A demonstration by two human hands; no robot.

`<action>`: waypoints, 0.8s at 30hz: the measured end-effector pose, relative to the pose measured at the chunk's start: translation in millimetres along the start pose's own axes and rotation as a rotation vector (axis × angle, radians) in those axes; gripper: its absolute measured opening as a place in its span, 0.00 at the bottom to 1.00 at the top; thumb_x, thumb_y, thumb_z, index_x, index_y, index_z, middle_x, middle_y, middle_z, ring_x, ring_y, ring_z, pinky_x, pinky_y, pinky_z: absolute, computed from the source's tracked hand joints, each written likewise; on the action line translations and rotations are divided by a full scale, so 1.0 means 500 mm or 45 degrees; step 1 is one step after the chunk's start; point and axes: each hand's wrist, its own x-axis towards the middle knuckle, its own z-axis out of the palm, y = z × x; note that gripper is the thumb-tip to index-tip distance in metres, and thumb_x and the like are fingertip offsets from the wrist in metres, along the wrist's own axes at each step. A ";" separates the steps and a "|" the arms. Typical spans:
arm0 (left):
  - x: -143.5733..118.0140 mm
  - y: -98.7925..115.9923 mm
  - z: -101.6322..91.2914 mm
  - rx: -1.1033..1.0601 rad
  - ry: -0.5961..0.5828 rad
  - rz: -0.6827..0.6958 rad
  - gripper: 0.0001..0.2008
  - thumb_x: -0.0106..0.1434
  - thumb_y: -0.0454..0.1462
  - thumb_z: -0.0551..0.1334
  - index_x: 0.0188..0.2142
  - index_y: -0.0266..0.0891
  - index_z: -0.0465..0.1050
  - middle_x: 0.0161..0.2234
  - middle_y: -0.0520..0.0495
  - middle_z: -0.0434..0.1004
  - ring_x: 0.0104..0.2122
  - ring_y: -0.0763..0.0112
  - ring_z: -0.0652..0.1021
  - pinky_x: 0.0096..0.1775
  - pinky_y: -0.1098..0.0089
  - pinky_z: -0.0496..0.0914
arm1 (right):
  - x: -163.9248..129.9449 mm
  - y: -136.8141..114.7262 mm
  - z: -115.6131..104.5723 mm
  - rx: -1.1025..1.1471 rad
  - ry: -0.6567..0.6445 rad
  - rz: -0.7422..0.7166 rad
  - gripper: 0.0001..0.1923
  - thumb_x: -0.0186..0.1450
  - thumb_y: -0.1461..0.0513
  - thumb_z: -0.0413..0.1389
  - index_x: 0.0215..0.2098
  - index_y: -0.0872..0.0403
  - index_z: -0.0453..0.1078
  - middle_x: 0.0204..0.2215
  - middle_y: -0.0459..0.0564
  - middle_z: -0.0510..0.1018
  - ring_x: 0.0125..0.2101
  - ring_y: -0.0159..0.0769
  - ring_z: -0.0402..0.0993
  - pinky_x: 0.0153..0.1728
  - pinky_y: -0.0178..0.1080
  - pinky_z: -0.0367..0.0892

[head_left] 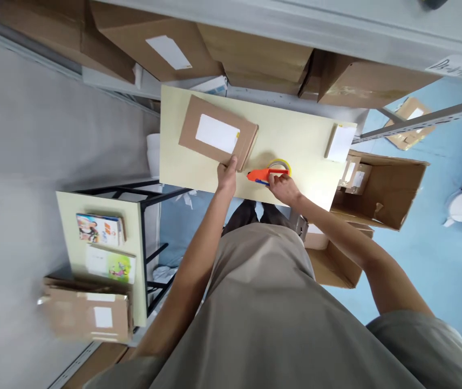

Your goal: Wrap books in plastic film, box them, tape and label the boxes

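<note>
Pale yellow and rectangular, the tabletop (296, 140) stands in front of grey shelving stacked with brown cartons, over a blue floor. On it lies a flat cardboard parcel (217, 131) with a white label on its face. The left hand (227, 175) rests at the parcel's near corner, thumb on top, its grip closed lightly over the edge. Just right of the parcel sits an orange tape dispenser (264, 174) carrying a roll of yellowish tape (280, 165). The right hand (283, 189) has its fingers curled over the dispenser's handle end; whether they fully clasp it I cannot tell, as the hand hides the handle.

Further right of the parcel, at the tabletop's far end, lies a small stack of white labels (341, 142). Beyond that end stands an open carton (380, 189) on the floor. Left of the parcel and lower, a second small table (69, 216) holds colourful booklets (100, 228), with another labelled parcel (87, 314) beside it.

The parcel looks light and fairly stiff, likely to slide on the smooth top, so pinning a corner or edge suits it. The dispenser seems rigid plastic, best held by its handle, away from the cutting end.
</note>
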 end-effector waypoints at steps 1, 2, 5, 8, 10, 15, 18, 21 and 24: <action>-0.011 0.000 -0.020 0.015 0.050 -0.037 0.31 0.67 0.64 0.74 0.49 0.41 0.79 0.53 0.36 0.88 0.62 0.51 0.85 0.60 0.54 0.83 | 0.004 -0.017 0.004 0.003 -0.019 -0.052 0.29 0.84 0.63 0.40 0.74 0.76 0.62 0.52 0.80 0.85 0.54 0.62 0.86 0.59 0.58 0.73; -0.020 0.002 -0.037 0.034 0.099 -0.063 0.31 0.67 0.64 0.75 0.50 0.41 0.78 0.55 0.34 0.87 0.63 0.50 0.85 0.61 0.53 0.83 | 0.009 -0.036 0.007 0.006 -0.038 -0.096 0.28 0.83 0.65 0.40 0.74 0.76 0.63 0.52 0.80 0.85 0.53 0.61 0.86 0.58 0.58 0.72; -0.032 0.013 -0.064 0.090 0.185 -0.029 0.34 0.66 0.63 0.77 0.57 0.41 0.77 0.61 0.32 0.85 0.65 0.50 0.84 0.64 0.51 0.81 | 0.030 -0.091 0.013 0.030 -0.073 -0.186 0.27 0.80 0.70 0.42 0.72 0.74 0.66 0.50 0.77 0.86 0.51 0.58 0.86 0.57 0.57 0.71; -0.029 0.026 -0.071 0.115 0.202 0.034 0.36 0.63 0.61 0.80 0.58 0.41 0.76 0.61 0.32 0.85 0.64 0.51 0.84 0.67 0.52 0.79 | 0.041 -0.112 0.015 0.044 -0.058 -0.201 0.27 0.77 0.73 0.43 0.70 0.74 0.68 0.49 0.77 0.87 0.50 0.56 0.87 0.56 0.56 0.72; -0.026 0.032 -0.075 0.135 0.192 0.036 0.36 0.61 0.61 0.81 0.56 0.42 0.77 0.61 0.33 0.86 0.64 0.52 0.84 0.67 0.53 0.79 | 0.030 -0.094 0.019 0.031 -0.015 -0.178 0.27 0.77 0.73 0.43 0.71 0.74 0.66 0.49 0.77 0.87 0.52 0.56 0.87 0.57 0.55 0.73; -0.023 0.025 -0.082 0.171 0.194 0.061 0.38 0.60 0.63 0.80 0.56 0.42 0.75 0.60 0.32 0.85 0.63 0.53 0.84 0.67 0.54 0.79 | -0.056 0.038 0.034 0.017 -0.048 -0.059 0.27 0.83 0.65 0.44 0.74 0.76 0.63 0.50 0.79 0.88 0.50 0.60 0.89 0.58 0.56 0.74; -0.019 0.016 -0.081 0.174 0.179 0.093 0.40 0.59 0.64 0.79 0.57 0.41 0.74 0.60 0.31 0.84 0.63 0.51 0.84 0.67 0.53 0.78 | -0.080 0.118 0.020 0.043 -0.007 0.061 0.31 0.85 0.58 0.47 0.75 0.74 0.61 0.51 0.80 0.88 0.52 0.63 0.88 0.58 0.57 0.74; -0.012 0.014 -0.083 0.205 0.153 0.081 0.41 0.58 0.64 0.79 0.56 0.40 0.73 0.61 0.29 0.84 0.64 0.48 0.84 0.67 0.52 0.79 | -0.039 0.162 -0.022 0.052 0.052 0.138 0.33 0.86 0.56 0.44 0.77 0.75 0.57 0.52 0.81 0.88 0.52 0.64 0.87 0.57 0.57 0.74; -0.004 0.021 -0.096 0.257 0.128 0.056 0.40 0.57 0.62 0.80 0.55 0.40 0.74 0.61 0.30 0.84 0.65 0.46 0.83 0.68 0.52 0.78 | 0.030 0.176 -0.066 -0.025 0.101 0.100 0.34 0.85 0.58 0.42 0.78 0.78 0.54 0.56 0.81 0.86 0.54 0.64 0.86 0.61 0.58 0.72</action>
